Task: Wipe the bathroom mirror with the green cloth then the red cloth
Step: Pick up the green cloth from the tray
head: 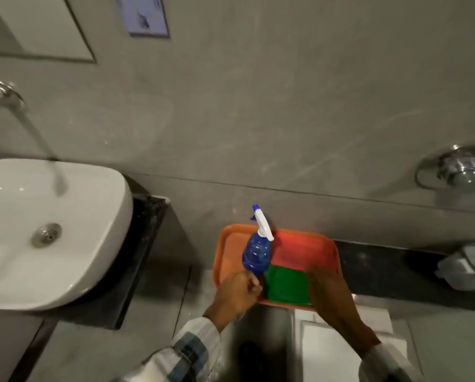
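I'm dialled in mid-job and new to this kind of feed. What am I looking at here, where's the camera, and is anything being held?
There is no machine: a person works bare-handed, and one head-worn camera looks down. The left hand and right hand are at the near edge of an orange tray. On the tray lie a blue spray bottle, a green cloth and a red cloth. The right hand touches the green cloth; a firm grip isn't clear. To the left are a white sink and a mirror.

left hand (237, 292) curled (fist-like), right hand (328, 288) flat, fingers extended

green cloth (287, 283) beside red cloth (299, 252)
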